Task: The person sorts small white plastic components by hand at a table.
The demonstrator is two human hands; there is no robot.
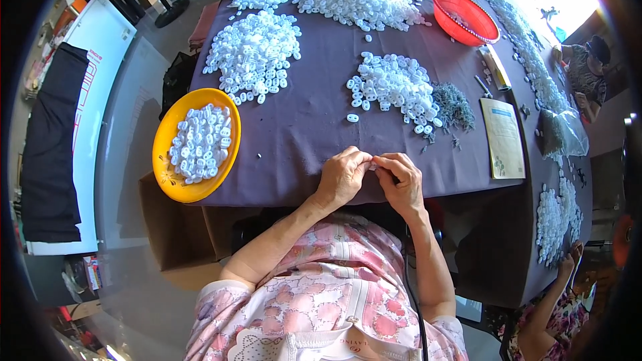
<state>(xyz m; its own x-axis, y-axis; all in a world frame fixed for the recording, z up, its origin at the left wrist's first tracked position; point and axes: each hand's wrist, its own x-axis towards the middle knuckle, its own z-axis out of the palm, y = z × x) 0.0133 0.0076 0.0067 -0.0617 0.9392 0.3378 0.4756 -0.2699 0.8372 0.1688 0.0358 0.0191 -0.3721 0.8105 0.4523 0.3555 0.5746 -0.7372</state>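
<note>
I see my left hand [342,177] and right hand [400,179] meeting fingertip to fingertip at the near edge of the purple cloth-covered surface [314,113], both pinched shut on one small white plastic ring piece [372,165]. It looks light, stiff and slippery, best held by its rim. A loose heap of the same white pieces [391,87] lies just beyond.

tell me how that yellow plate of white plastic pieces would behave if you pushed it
The yellow plate overhangs the purple table edge, so a push might tip it. The white pieces lie loose and heaped, so they would probably slide and spill.
</note>
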